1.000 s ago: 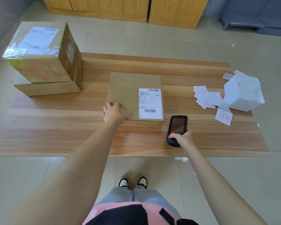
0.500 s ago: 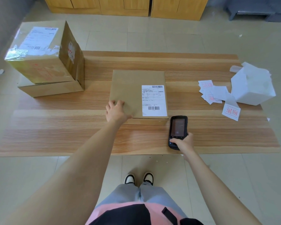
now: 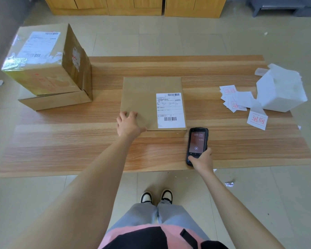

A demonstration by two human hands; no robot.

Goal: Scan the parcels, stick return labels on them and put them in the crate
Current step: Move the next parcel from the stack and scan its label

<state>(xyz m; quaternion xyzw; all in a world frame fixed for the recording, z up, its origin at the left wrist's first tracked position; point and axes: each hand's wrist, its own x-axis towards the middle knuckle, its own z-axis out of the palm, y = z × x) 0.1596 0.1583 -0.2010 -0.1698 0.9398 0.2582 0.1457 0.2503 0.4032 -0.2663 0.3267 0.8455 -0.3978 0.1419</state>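
The parcel [image 3: 142,101] — plain brown cardboard, low and nearly square — lies at the middle of the desk [image 3: 61,150]. The left hand [image 3: 128,125] rests on its near-left corner, fingers straight and spread, gripping nothing. A white shipping label [image 3: 170,110] printed with barcodes covers the parcel's near-right part. Just off that corner the right hand [image 3: 202,160] grips the lower end of a black scanner [image 3: 197,142] — glossy screen lit. At the far-left corner a tall taped carton [image 3: 43,69] sits on a flat box [image 3: 56,101]. Near the right edge, loose white return labels [image 3: 233,97] with red stamps lie beside a crumpled white paper box [image 3: 280,90].
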